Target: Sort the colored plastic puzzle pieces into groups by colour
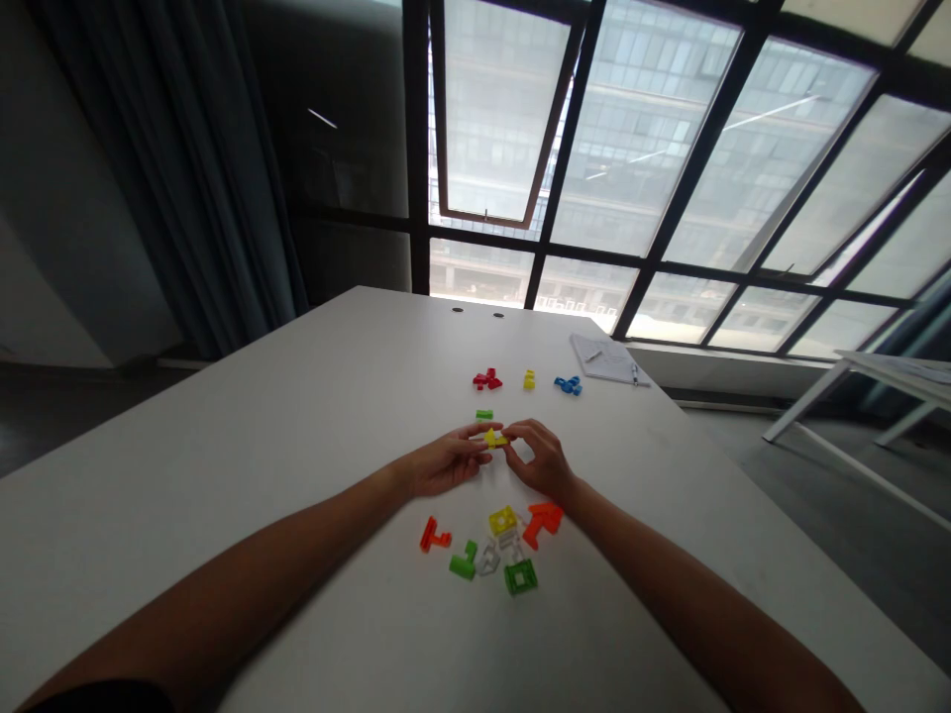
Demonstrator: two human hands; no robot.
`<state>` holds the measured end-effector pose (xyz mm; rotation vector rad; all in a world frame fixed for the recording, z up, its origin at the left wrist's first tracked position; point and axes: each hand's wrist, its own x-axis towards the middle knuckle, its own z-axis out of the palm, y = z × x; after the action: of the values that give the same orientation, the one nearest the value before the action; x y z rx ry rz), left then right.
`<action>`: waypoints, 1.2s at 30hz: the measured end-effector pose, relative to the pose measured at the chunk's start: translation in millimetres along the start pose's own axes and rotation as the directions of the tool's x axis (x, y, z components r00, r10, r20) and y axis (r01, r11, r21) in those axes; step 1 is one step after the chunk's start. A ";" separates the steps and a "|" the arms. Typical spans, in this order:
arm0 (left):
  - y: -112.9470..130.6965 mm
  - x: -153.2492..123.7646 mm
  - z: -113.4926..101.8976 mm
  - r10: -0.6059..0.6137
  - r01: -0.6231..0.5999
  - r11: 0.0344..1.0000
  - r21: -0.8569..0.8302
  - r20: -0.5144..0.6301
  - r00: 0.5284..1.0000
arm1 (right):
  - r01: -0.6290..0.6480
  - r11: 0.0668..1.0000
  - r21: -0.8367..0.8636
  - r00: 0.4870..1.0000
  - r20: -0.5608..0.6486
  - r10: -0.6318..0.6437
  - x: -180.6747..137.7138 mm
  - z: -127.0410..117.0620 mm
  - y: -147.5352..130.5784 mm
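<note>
Both my hands meet over the middle of a white table (223,475). My left hand (444,462) and my right hand (539,458) pinch a small yellow plastic piece (493,437) between their fingertips, fingers closed on it. Near me, between my forearms, lie several translucent pieces: an orange T-shape (433,536), a green piece (465,562), a clear piece (488,557), a yellow square frame (503,520), a green square frame (521,576) and an orange arrow-like piece (544,522).
Beyond my hands lie a small green piece (484,414), a red cluster (487,379), a yellow piece (529,379) and a blue cluster (569,385). A paper pad with a pen (607,358) sits at the far right edge. Large windows stand behind; another white table (892,371) is at right.
</note>
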<state>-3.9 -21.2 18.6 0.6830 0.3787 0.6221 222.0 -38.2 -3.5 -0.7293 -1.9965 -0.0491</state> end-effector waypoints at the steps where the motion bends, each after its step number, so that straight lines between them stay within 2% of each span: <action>1: 0.1 -0.2 0.3 -0.002 0.002 1.000 0.006 -0.005 1.000 | -0.011 1.000 0.003 1.000 0.000 0.011 -0.7 0.4 0.6; 9: -2.1 2.0 -0.6 0.010 -0.005 0.996 0.084 -0.066 0.998 | -0.051 0.999 -0.008 0.999 -0.010 0.051 -4.1 2.2 4.9; 12: -4.7 6.4 0.4 0.070 -0.038 0.975 0.220 -0.139 0.988 | -0.045 0.999 -0.023 0.999 -0.016 0.045 -3.9 1.0 7.4; 14: -4.9 9.9 -1.7 0.156 -0.073 0.916 0.395 -0.183 0.971 | -0.048 0.998 -0.034 0.999 -0.025 0.047 -4.0 -0.4 11.2; 16: -2.2 12.4 -8.0 0.270 -0.111 0.777 0.620 -0.169 0.948 | -0.067 0.996 -0.051 0.997 -0.042 0.065 -4.7 -2.5 17.8; 17: 0.4 12.7 -12.5 0.328 -0.127 0.668 0.733 -0.137 0.935 | -0.083 0.995 -0.064 0.996 -0.051 0.080 -5.3 -3.8 22.3; 20: 10.5 9.6 -26.6 0.433 -0.127 0.230 0.965 0.016 0.901 | -0.143 0.980 -0.138 0.989 -0.061 0.136 -7.4 -10.1 39.1; 22: 15.8 5.2 -32.1 0.419 -0.108 -0.064 0.992 0.125 0.899 | -0.192 0.955 -0.225 0.981 -0.050 0.185 -8.9 -16.1 51.6; 23: 17.2 3.0 -33.0 0.395 -0.103 -0.177 0.979 0.167 0.903 | -0.221 0.935 -0.277 0.975 -0.039 0.219 -9.7 -19.4 57.6; 25: 17.6 -0.5 -31.7 0.352 -0.099 -0.325 0.941 0.217 0.911 | -0.292 0.874 -0.389 0.950 -0.011 0.313 -11.5 -25.7 68.2; 28: 14.7 -2.4 -26.9 0.312 -0.098 -0.404 0.910 0.237 0.920 | -0.394 0.746 -0.537 0.865 0.060 0.499 -14.3 -31.9 78.3; 30: 13.0 -2.4 -25.0 0.303 -0.101 -0.414 0.904 0.241 0.922 | -0.429 0.677 -0.598 0.801 0.095 0.591 -15.6 -32.9 80.2; 31: 12.6 -2.3 -24.7 0.305 -0.100 -0.411 0.906 0.240 0.922 | -0.433 0.660 -0.614 0.786 0.100 0.609 -16.0 -32.6 79.8; 36: 12.3 -1.6 -24.7 0.291 -0.094 -0.414 0.905 0.229 0.929 | -0.379 0.681 -0.626 0.818 0.118 0.563 -15.4 -28.2 74.8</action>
<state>-22.9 -3.2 9.4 2.6369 0.9741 0.5435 287.8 6.6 -20.5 -1.7476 -2.0140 -0.2593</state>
